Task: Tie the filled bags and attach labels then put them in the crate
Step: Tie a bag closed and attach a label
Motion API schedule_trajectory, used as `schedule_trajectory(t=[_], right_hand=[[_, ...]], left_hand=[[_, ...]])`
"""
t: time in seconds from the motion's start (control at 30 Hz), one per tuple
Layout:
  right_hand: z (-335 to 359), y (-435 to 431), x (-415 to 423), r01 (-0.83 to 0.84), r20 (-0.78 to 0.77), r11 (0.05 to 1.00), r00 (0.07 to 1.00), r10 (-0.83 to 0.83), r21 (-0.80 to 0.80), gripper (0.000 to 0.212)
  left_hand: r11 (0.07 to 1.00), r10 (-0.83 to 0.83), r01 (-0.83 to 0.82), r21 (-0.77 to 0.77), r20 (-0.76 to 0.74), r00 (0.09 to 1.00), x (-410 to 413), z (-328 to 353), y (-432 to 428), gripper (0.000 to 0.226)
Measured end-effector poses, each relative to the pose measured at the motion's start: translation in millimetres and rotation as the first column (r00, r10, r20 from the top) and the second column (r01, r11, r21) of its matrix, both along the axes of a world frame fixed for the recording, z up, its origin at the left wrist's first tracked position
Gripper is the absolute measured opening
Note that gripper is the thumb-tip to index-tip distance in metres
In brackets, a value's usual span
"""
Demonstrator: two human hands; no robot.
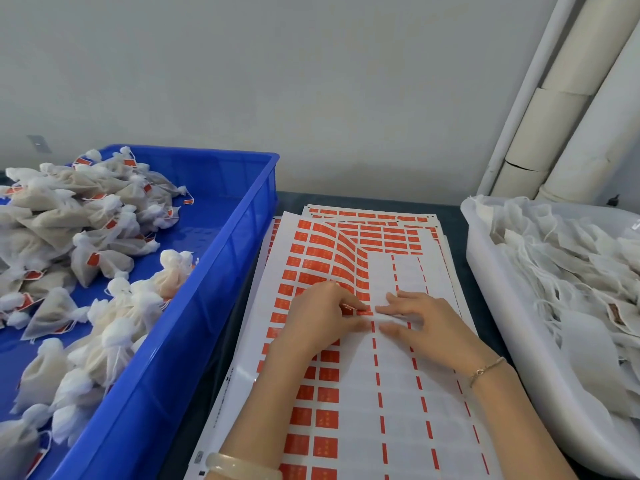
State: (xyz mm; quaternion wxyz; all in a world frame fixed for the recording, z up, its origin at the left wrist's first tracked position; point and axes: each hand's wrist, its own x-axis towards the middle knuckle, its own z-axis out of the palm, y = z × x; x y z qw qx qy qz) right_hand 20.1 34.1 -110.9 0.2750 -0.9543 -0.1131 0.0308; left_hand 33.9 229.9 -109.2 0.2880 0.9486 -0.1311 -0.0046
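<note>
Right now my left hand (pixel 322 318) is curled over the top label sheet (pixel 398 427) in the lower middle of the frame. Its thumb and forefinger pinch one red label (pixel 360 309) at the edge of the printed columns, where the sheet turns to bare white backing. My right hand (pixel 427 323) lies just beside it, fingers straight and slightly spread, pressing flat on that backing. The fingertips of the two hands nearly meet.

Both forearms come up from the bottom edge and angle inward. A pale bangle (pixel 242 465) sits on my left wrist and a thin chain bracelet (pixel 486 370) on my right. Further up the sheet, part of the red label layer bows up off the backing.

The sheet tops a stack of similar sheets on a dark tabletop (pixel 450 211). Just beside the stack, filling the left of the frame, is the blue crate (pixel 207 306). It holds a heap of tied bags (pixel 104 265), white, gathered at the neck, many showing a red label.

At the right edge a white tub (pixel 502 306) is piled with flat white bags (pixel 571 271) with loose strings; I cannot tell what they contain. Behind everything runs a plain grey wall (pixel 311 98), with pale wrapped pipes (pixel 571 98) slanting down the upper right.
</note>
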Motion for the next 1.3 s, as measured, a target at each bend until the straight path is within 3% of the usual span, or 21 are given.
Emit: schedule_trajectory(t=[0.2,0.4,0.7,0.93,1.3], right_hand=[[5.7,3.8,-4.6,0.013,0.005,1.0,1.0,-0.013,0.024,0.038],[9.7,7.1,-6.9,0.025,-0.003,1.0,1.0,-0.025,0.019,0.038],[8.7,8.2,-7.2,0.037,0.005,0.999,0.999,-0.037,0.007,0.038],[6.1,7.2,-5.7,0.042,0.002,0.999,0.999,-0.042,-0.002,0.038],[2.8,7.2,-4.5,0.049,0.006,0.999,0.999,-0.049,0.003,0.039]], left_hand=[[1.0,-0.012,0.014,-0.02,0.109,0.994,-0.1,1.7,-4.6,0.025],[0.998,-0.005,0.01,-0.062,0.088,0.996,-0.8,0.3,-7.1,0.021],[0.976,0.005,-0.021,-0.219,-0.069,0.998,1.7,-1.7,-4.7,0.017],[0.966,0.044,-0.062,-0.251,-0.077,0.996,2.7,-1.5,-3.8,0.007],[0.972,0.058,-0.065,-0.227,-0.038,0.998,3.2,-1.3,-7.0,0.011]])
